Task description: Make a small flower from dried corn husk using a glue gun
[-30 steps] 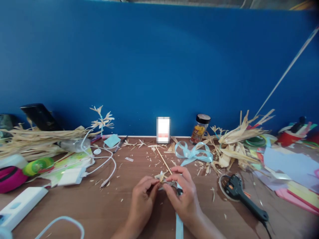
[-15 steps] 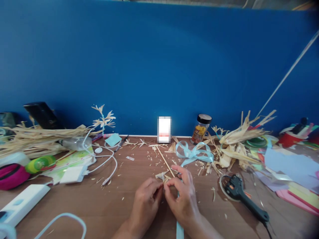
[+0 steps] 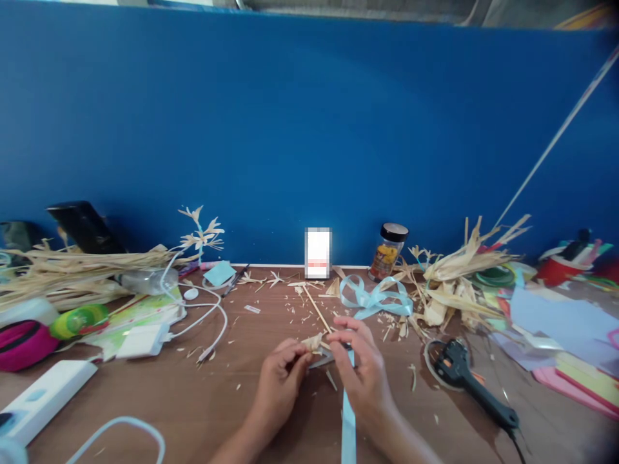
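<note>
My left hand (image 3: 285,370) is closed, its thumb and fingertips pinching a small piece of dried corn husk (image 3: 313,342). Close on its right is my right hand (image 3: 362,361), with thumb and fingers around the dark handle of what look like small scissors (image 3: 323,358). Their grey blades point left, just below the husk piece; much of the handle is hidden by the fingers. A thin wooden stick (image 3: 316,308) lies beyond the hands. Light blue ribbon (image 3: 348,425) runs under my right hand, and its loops (image 3: 377,296) lie farther back.
A black glue gun (image 3: 471,380) lies at the right, near husk bundles (image 3: 449,283) and coloured paper (image 3: 556,328). A lidded jar (image 3: 388,252) stands at the back. White cables (image 3: 225,322), a charger (image 3: 142,339) and a power strip (image 3: 46,393) occupy the left. Husk scraps litter the table.
My hands have moved apart from their fingertip contact. The husk piece now shows at my left fingertips, and grey blades with a dark handle show at my right hand.
</note>
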The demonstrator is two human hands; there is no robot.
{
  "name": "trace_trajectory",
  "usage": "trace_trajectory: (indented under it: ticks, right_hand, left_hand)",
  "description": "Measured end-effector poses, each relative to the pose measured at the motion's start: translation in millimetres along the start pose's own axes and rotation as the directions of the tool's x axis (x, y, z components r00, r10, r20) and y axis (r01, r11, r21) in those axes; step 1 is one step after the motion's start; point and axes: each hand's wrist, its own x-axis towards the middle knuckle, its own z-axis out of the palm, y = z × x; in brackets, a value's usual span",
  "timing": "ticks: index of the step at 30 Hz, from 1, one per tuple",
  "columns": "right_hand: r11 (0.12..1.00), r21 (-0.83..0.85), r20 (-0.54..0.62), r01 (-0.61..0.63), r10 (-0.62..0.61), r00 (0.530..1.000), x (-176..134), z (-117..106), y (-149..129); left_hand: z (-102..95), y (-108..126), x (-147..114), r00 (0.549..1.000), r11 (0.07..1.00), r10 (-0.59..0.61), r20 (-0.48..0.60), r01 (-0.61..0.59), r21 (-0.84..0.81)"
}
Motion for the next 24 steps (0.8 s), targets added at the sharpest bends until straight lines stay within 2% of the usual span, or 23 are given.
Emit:
trace_trajectory:
  ticks: [3,5,7,12,20,24]
  right_hand:
    - [0.986,0.128,0.141,-0.110,0.092,0.986,8,-5,5]
    - [0.972,0.174,0.244,-0.155,0.110,0.963,11,-6,7]
    - [0.965,0.195,0.293,-0.177,0.115,0.949,11,-6,6]
    - [0.956,0.190,0.304,-0.224,0.160,0.939,9,-4,4]
    - [0.931,0.197,0.328,-0.309,0.234,0.915,5,0,8]
    - [0.929,0.198,0.330,-0.312,0.236,0.914,5,2,9]
  left_hand:
    - [-0.6,-2,2,0.996,0.994,-0.046,0.076,0.053,-0.092]
    - [0.1,-2,2,0.986,0.988,-0.047,0.160,0.070,-0.141]
    - [0.9,-1,1,0.975,0.983,-0.047,0.219,0.084,-0.163]
    - [1.2,2,0,0.968,0.990,-0.032,0.249,0.066,-0.128]
    - [1.0,7,0,0.964,0.998,0.044,0.261,-0.033,-0.046]
    - [1.6,8,0,0.964,0.998,0.041,0.262,-0.028,-0.055]
